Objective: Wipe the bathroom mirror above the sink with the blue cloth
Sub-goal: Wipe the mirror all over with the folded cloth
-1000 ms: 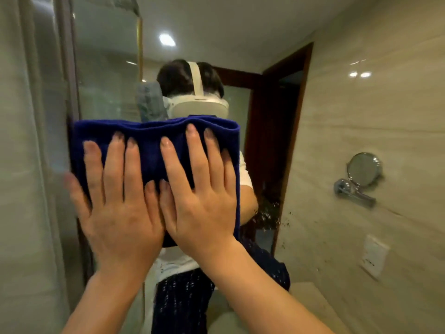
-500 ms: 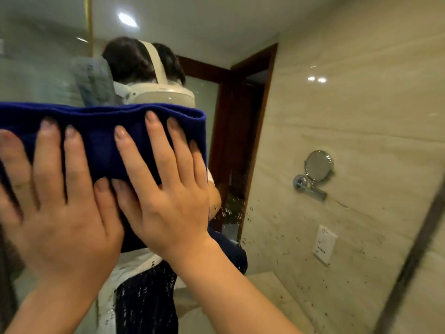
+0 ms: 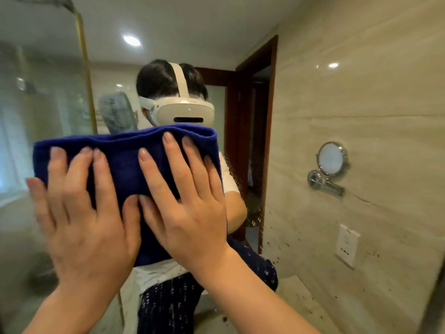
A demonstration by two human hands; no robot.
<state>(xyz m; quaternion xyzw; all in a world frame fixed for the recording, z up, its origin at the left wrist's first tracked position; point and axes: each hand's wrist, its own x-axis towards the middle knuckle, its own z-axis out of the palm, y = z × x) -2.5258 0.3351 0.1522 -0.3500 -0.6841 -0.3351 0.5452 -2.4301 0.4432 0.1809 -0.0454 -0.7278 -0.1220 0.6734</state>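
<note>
The bathroom mirror (image 3: 361, 116) fills the view and reflects a person wearing a white headset. A folded dark blue cloth (image 3: 122, 162) lies flat against the glass at centre left. My left hand (image 3: 81, 218) presses on the cloth's left half with straight, spread fingers. My right hand (image 3: 183, 203) presses on its right half the same way, thumbs side by side. The cloth's lower part is hidden behind both hands.
Dark specks and droplets (image 3: 284, 244) dot the glass at lower right. The mirror reflects a round shaving mirror (image 3: 331, 160) on a chrome arm, a white wall socket (image 3: 346, 245), a dark wooden door frame (image 3: 267, 141) and a glass shower screen with a gold post (image 3: 88, 88).
Both hands and the cloth slid left across the glass, then back toward the right, ending a little lower than the reflected headset.
</note>
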